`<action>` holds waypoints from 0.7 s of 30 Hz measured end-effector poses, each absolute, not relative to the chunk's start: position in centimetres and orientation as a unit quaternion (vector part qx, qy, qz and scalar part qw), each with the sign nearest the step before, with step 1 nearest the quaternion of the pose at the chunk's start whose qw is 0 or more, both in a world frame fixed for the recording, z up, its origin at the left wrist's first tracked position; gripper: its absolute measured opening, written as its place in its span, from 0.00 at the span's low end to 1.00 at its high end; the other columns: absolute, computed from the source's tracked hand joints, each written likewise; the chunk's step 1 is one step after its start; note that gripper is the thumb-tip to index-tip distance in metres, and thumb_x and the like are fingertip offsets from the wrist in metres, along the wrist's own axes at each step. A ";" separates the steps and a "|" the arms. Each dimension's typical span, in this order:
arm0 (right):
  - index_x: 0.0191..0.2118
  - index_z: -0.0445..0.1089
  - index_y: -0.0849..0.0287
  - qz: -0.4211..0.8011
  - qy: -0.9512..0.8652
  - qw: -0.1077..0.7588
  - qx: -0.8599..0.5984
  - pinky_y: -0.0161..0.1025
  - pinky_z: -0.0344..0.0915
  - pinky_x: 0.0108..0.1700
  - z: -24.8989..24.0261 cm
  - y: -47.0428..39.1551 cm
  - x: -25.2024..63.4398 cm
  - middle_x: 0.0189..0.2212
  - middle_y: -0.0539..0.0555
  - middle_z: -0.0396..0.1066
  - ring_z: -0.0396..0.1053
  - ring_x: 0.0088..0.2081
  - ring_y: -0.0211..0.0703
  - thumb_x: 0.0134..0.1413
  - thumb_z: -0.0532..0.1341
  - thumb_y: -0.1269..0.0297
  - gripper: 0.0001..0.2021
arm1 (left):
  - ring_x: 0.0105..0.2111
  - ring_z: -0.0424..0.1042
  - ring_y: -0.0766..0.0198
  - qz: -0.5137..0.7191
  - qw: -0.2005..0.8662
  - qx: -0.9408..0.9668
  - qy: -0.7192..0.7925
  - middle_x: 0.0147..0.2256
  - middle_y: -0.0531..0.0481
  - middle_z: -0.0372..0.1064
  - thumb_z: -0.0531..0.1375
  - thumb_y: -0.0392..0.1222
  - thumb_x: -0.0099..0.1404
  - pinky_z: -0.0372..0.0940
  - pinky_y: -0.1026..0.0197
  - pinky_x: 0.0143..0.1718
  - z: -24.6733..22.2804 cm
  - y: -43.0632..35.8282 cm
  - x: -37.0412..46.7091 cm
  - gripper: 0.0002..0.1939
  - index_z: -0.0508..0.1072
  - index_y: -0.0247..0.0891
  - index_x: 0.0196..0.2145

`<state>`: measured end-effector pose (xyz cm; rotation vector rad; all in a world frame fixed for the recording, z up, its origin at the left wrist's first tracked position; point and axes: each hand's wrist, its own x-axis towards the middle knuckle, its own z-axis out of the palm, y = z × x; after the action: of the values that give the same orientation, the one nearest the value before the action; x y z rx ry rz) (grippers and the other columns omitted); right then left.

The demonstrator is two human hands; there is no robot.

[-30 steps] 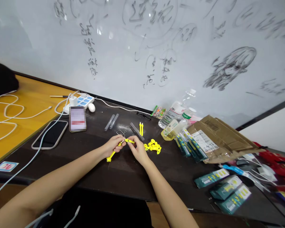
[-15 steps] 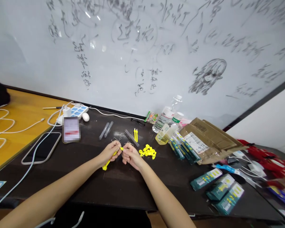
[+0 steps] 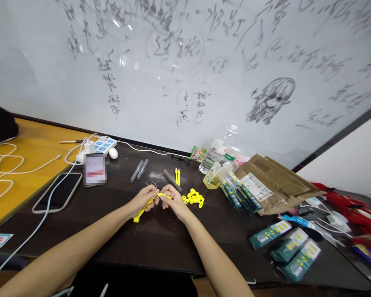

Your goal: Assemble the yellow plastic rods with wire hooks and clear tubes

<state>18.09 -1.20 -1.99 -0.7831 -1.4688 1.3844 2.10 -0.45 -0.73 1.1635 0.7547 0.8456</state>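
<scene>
My left hand (image 3: 146,199) is closed around a slim yellow plastic rod (image 3: 141,213), which slants down to the left and ends in a wider yellow piece. Close against it, my right hand (image 3: 173,201) pinches a thin yellow plastic strip (image 3: 165,194) whose left end meets the left fingertips. Whether the two yellow parts are joined I cannot tell. Bent metal wires (image 3: 152,182) lie just beyond the fingers. Two yellow sticks (image 3: 177,176) and a clear tube (image 3: 171,180) are behind the right hand. To its right sits a pile of small yellow pieces (image 3: 194,198).
Two more clear tubes (image 3: 139,169) lie farther back. A phone (image 3: 58,192), a power strip (image 3: 102,146) and cables are on the left. Bottles (image 3: 215,175), green packets (image 3: 300,260) and a cardboard parcel (image 3: 273,181) occupy the right. A whiteboard (image 3: 160,103) stands behind.
The yellow strip between the fingertips now shows more of its length, lying along the right fingers. My right hand has turned slightly. The view has shifted a little.
</scene>
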 end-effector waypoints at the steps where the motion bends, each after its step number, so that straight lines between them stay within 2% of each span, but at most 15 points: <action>1: 0.35 0.61 0.57 0.548 -0.619 0.457 -0.328 0.31 0.58 0.23 -1.9 -1.2 18.2 0.19 0.43 0.63 0.56 0.18 0.31 0.49 0.63 0.58 0.12 | 0.09 0.52 0.77 0.372 0.694 0.516 0.338 0.18 0.58 0.65 0.57 0.51 0.59 0.43 0.74 0.09 -0.7 -0.4 2.0 0.16 0.56 0.39 0.28; 7: 0.35 0.60 0.56 0.460 -0.696 0.411 -0.369 0.33 0.60 0.29 -1.2 -1.8 18.7 0.23 0.46 0.65 0.61 0.25 0.34 0.51 0.61 0.56 0.12 | 0.09 0.52 0.77 0.352 0.670 0.551 0.353 0.17 0.59 0.63 0.56 0.53 0.59 0.44 0.74 0.08 -1.4 0.0 1.8 0.16 0.56 0.39 0.27; 9: 0.35 0.59 0.56 0.469 -0.691 0.407 -0.369 0.32 0.59 0.27 -1.4 -1.7 18.6 0.23 0.45 0.64 0.59 0.23 0.33 0.51 0.60 0.55 0.12 | 0.09 0.53 0.76 0.370 0.638 0.574 0.357 0.17 0.59 0.63 0.56 0.54 0.59 0.46 0.74 0.08 -1.5 0.0 1.9 0.17 0.55 0.39 0.28; 12: 0.34 0.56 0.56 0.547 -0.648 0.397 -0.352 0.32 0.59 0.23 -1.8 -1.5 18.4 0.21 0.43 0.61 0.54 0.19 0.31 0.52 0.59 0.54 0.13 | 0.10 0.53 0.76 0.392 0.614 0.583 0.360 0.18 0.60 0.62 0.56 0.54 0.59 0.47 0.74 0.09 -1.4 -0.1 2.1 0.17 0.56 0.40 0.29; 16: 0.33 0.55 0.55 0.623 -0.596 0.379 -0.337 0.30 0.57 0.18 -2.1 -1.2 18.4 0.19 0.40 0.56 0.45 0.15 0.28 0.50 0.61 0.55 0.14 | 0.10 0.49 0.78 0.380 0.658 0.542 0.358 0.17 0.62 0.59 0.57 0.52 0.58 0.40 0.75 0.10 -1.0 -0.3 2.2 0.16 0.55 0.40 0.28; 21: 0.34 0.56 0.56 0.533 -0.667 0.380 -0.355 0.30 0.55 0.21 -1.7 -1.3 18.7 0.22 0.42 0.58 0.52 0.19 0.30 0.51 0.59 0.56 0.12 | 0.09 0.45 0.79 0.324 0.710 0.507 0.366 0.15 0.61 0.58 0.58 0.50 0.57 0.35 0.75 0.10 -1.0 -0.1 1.9 0.16 0.53 0.40 0.26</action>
<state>18.75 -1.31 -1.72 -0.9066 -1.7044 1.3611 1.88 -0.13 -0.96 1.1261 0.8114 0.7194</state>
